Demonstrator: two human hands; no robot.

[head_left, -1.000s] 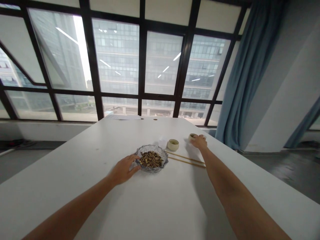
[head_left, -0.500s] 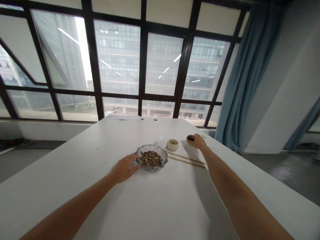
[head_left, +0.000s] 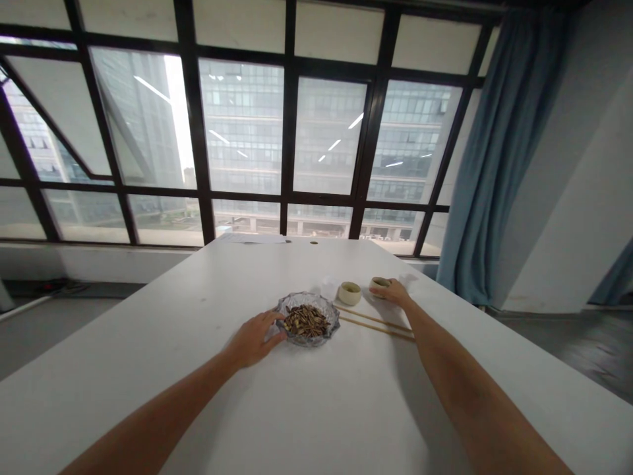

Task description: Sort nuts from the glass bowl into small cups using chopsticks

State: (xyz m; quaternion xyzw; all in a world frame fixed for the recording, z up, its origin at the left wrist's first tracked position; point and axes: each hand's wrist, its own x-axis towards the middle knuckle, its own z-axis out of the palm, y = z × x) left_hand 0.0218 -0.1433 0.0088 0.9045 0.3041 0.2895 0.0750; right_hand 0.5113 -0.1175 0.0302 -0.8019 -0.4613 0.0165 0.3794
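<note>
Clear cut-glass dish (head_left: 307, 320) of striped seeds on white table (head_left: 297, 409), left hand (head_left: 254, 340) unclenched, fingertips against its rim, right hand (head_left: 395, 291) grasping small beige ceramic cup (head_left: 378, 284) past wooden chopsticks (head_left: 376, 323)

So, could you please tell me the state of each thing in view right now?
Glass dish: upright, holding seeds, left hand against its rim.
Cup beside dish: upright, untouched.
Other cup: upright, right hand on it.
Chopsticks: lying flat, side by side, untouched.
Curtain: drawn aside.

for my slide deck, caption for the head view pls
Left hand touches a glass dish of sunflower seeds; right hand holds a small cup.
</note>
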